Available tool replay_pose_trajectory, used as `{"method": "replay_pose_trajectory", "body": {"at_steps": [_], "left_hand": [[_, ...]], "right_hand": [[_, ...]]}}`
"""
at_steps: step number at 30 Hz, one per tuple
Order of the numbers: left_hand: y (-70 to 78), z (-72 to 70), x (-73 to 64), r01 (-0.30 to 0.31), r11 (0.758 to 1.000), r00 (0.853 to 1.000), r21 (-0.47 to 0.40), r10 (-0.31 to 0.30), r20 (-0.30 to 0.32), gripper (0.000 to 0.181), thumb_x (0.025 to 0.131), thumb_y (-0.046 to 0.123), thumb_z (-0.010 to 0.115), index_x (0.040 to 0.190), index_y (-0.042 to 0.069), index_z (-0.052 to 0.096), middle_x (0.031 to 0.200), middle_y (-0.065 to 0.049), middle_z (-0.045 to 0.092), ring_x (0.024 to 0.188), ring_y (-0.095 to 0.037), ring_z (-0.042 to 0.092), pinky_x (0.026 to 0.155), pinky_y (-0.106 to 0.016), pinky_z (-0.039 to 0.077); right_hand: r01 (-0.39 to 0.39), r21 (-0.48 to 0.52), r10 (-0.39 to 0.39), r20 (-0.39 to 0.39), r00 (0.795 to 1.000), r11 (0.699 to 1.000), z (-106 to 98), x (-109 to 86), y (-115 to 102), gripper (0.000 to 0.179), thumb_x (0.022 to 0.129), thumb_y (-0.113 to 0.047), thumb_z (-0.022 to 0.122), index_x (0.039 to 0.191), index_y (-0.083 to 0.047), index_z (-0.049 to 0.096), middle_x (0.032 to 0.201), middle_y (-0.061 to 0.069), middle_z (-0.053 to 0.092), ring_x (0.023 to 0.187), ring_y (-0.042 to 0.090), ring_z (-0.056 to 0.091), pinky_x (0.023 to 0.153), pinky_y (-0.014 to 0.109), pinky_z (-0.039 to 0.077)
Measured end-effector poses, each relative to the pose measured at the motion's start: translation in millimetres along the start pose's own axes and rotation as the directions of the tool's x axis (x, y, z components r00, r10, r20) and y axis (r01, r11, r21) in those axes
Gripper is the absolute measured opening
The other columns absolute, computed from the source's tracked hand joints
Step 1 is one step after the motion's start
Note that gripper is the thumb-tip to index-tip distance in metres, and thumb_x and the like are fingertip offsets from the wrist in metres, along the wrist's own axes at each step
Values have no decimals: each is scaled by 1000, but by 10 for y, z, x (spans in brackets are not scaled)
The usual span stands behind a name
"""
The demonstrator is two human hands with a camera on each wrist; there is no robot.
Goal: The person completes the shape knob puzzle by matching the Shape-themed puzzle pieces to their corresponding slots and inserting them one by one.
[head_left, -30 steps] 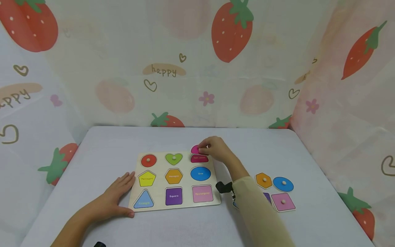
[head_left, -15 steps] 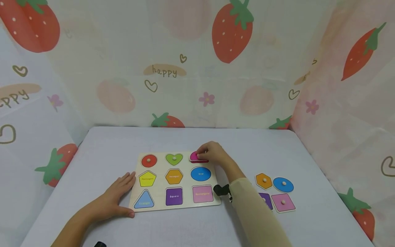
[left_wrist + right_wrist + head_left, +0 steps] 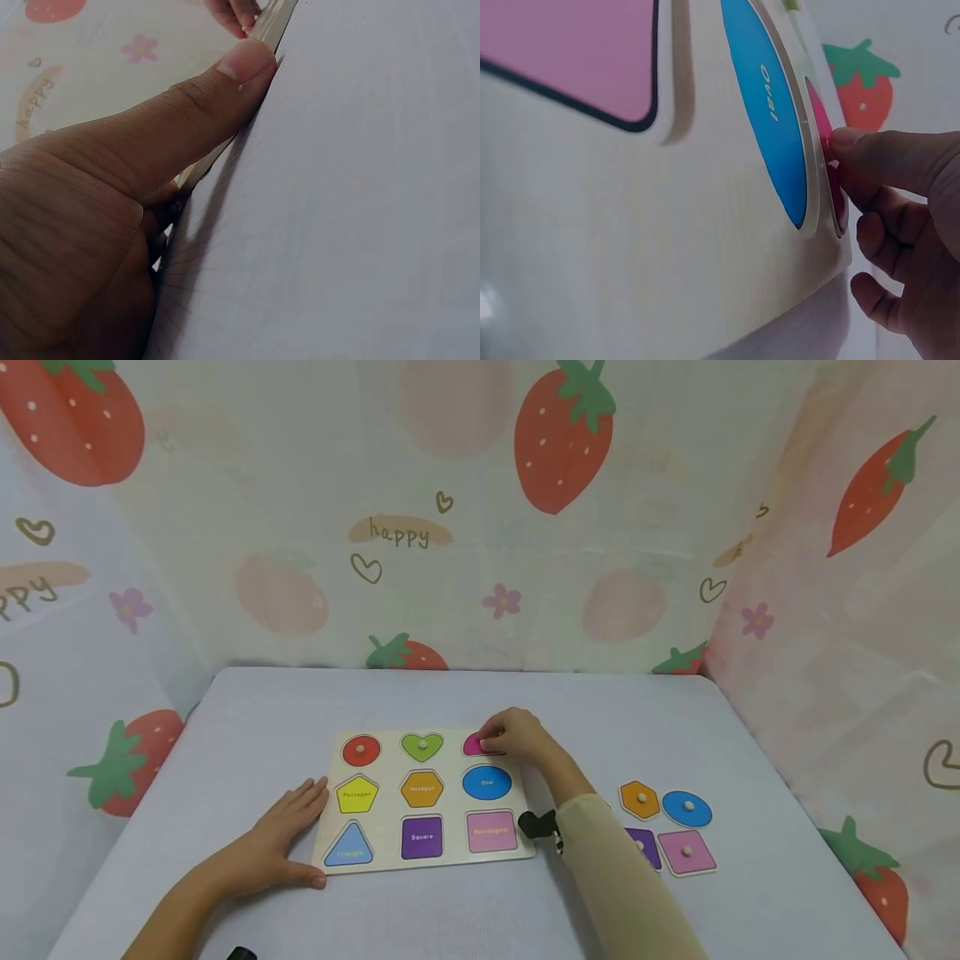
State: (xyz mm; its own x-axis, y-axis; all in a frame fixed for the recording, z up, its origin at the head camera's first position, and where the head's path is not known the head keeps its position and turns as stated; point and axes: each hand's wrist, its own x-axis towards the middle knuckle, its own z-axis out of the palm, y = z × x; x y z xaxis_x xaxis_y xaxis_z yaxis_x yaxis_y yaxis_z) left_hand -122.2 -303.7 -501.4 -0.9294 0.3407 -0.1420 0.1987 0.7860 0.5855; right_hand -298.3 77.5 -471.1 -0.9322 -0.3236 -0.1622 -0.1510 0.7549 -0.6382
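Observation:
A wooden shape puzzle board (image 3: 391, 756) lies on the table, with printed names in several recesses. At its top right corner, my right hand (image 3: 521, 737) pinches the magenta half-round piece (image 3: 472, 745) between thumb and fingers; the piece sits at the half-round recess. The right wrist view shows the thumb (image 3: 885, 157) at this piece, past the blue oval recess (image 3: 769, 112). My left hand (image 3: 281, 835) rests along the board's left edge, fingers extended and thumb at the lower left corner. A red circle piece (image 3: 362, 750) and a green heart piece (image 3: 422, 746) sit in their recesses.
Right of the board lie loose knobbed pieces: an orange hexagon (image 3: 640, 800), a blue oval (image 3: 687, 809), a pink rectangle (image 3: 686, 852) and a purple square (image 3: 647, 849) partly behind the right sleeve (image 3: 622, 877). Strawberry-print cloth (image 3: 450, 593) encloses the white table (image 3: 420, 910).
My right hand has brought the half-round piece down toward me from above its recess, onto it. The left hand has stayed at the board's edge.

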Motion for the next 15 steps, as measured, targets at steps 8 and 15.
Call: {"method": "replay_pose_trajectory", "body": {"at_steps": [8,15], "left_hand": [[-19,12,4,1,1000,1000,0,-1,2,130,63,64,88,162,7,27,172,-10,17,159,-38,4,123,-67,8],[-22,2,4,-4,1000,1000,4,4,3,129,64,64,88,162,7,27,172,-11,17,158,-39,5,122,-69,10]], "right_hand": [[-20,7,20,-12,1000,1000,26,-11,7,16,95,-25,75,108,-17,80,106,0,74,107,22,64,95,37,59],[-47,10,47,-28,999,999,58,4,5,18,94,-27,76,108,-17,80,107,1,74,106,22,63,94,38,60]]}}
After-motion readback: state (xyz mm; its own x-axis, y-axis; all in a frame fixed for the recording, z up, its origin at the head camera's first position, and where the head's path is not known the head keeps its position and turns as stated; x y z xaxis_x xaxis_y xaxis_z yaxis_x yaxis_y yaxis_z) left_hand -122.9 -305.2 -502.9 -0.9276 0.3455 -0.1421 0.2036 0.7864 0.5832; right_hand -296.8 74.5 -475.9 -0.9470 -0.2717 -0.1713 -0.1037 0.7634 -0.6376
